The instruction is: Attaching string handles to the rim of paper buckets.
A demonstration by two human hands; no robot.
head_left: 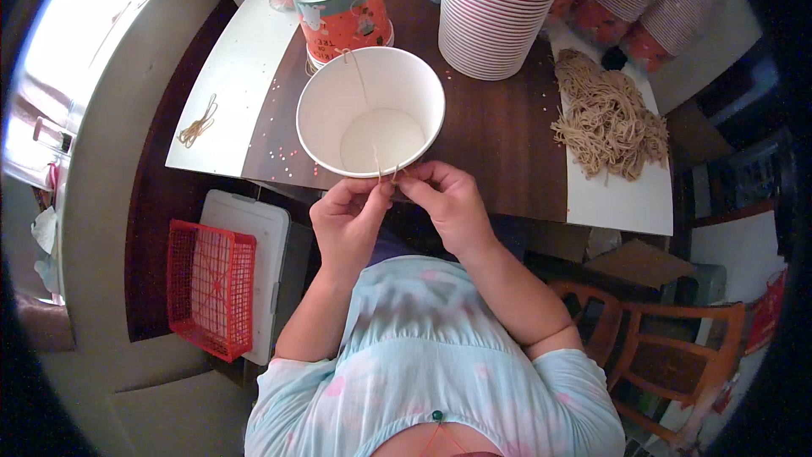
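A white paper bucket (326,123) stands at the near edge of the brown table, its open mouth tilted toward me. Tan cord (362,80) hangs over its far rim and runs down inside. At the near rim, two strands of the cord come up over the edge. My left hand (348,213) pinches one strand between thumb and forefinger, just outside the rim. Close beside it, my right hand (450,205) pinches the other strand in the same way. The fingertips of both hands nearly meet, and the outer side of the rim there is hidden.
Behind the bucket stands an upside-down red and green printed bucket (347,21). A tall stack of white buckets (495,17) rises to its right. A heap of tan cords (605,118) lies at right, a small cord bundle (198,121) at left. A red basket (211,288) sits below left.
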